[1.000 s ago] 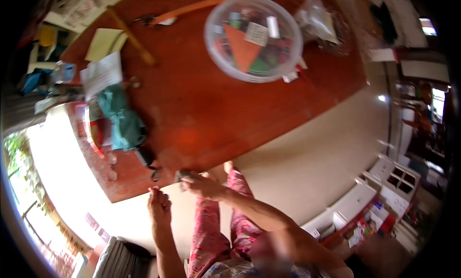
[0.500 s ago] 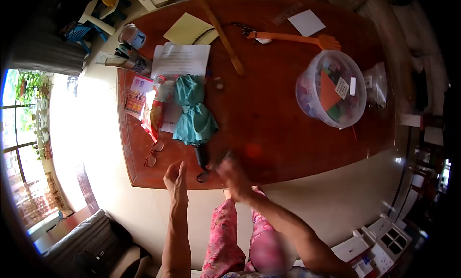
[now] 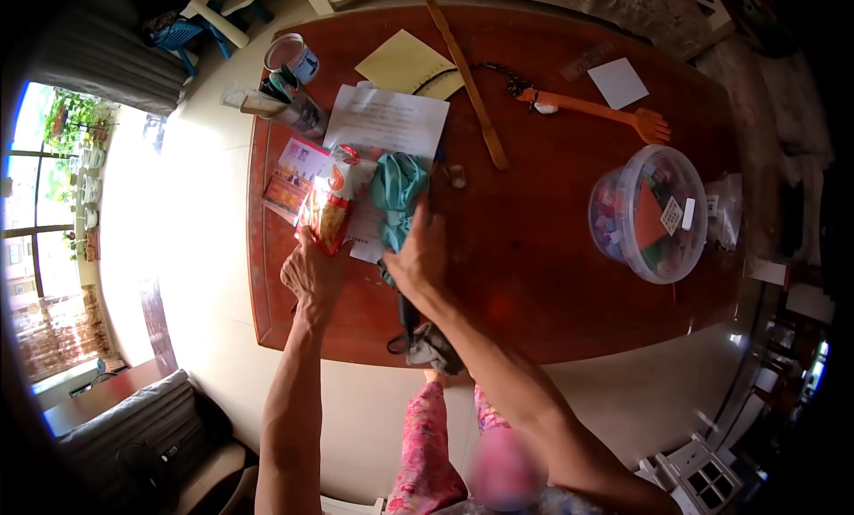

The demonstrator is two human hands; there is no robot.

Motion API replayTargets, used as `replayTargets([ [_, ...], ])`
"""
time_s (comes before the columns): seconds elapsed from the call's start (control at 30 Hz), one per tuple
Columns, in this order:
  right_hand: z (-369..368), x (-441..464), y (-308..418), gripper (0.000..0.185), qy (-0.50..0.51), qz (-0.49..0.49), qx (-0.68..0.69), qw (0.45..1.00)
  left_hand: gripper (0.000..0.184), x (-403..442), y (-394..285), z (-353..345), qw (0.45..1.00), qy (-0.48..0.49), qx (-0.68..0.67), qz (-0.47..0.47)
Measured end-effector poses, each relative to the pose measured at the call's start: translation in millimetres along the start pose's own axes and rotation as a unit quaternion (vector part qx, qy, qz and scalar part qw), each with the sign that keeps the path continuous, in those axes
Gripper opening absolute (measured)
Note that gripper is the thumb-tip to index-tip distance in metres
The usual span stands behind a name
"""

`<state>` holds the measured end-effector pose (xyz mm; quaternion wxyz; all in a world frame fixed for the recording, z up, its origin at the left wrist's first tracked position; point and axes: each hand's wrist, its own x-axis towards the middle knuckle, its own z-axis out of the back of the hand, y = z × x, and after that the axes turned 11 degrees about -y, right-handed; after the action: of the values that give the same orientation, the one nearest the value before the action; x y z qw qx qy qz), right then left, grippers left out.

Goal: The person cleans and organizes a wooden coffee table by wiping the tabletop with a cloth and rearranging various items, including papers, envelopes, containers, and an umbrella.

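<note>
My left hand [image 3: 310,279] has curled fingers at the lower left corner of a red and white snack packet [image 3: 334,204], with fingertips closed on its edge. A folded teal umbrella [image 3: 398,186] lies just to the right, partly over printed sheets [image 3: 400,124]. My right hand [image 3: 425,253] is closed around the lower part of its canopy and hides much of it. The umbrella's black handle [image 3: 407,315] and strap point toward me. Below it, a crumpled grey cloth [image 3: 433,349] rests at the table's front edge. Eyeglasses are mostly hidden behind my left hand.
The brown table [image 3: 525,284] holds a clear plastic tub [image 3: 654,221] on the right, an orange back scratcher [image 3: 587,106], a wooden stick [image 3: 467,84] and yellow paper [image 3: 405,61]. A pen holder [image 3: 298,110] and a jar [image 3: 294,57] stand at the back left.
Both hands have moved forward over the table, the left to the snack packet, the right onto the umbrella. The grey cloth now lies by the umbrella handle. The view has shifted slightly.
</note>
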<state>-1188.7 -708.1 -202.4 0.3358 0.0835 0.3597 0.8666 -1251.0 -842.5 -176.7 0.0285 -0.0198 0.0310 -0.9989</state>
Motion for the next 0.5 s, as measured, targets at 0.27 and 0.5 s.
replayTargets([
  [0.27,126,4,-86,0.074,-0.136,0.035,0.084,0.987,0.031,14,4,27,0.986,-0.129,-0.099,-0.031],
  [0.5,153,31,-148,0.064,-0.205,0.103,-0.215,0.949,0.035,-46,-55,42,0.984,0.068,-0.161,-0.016],
])
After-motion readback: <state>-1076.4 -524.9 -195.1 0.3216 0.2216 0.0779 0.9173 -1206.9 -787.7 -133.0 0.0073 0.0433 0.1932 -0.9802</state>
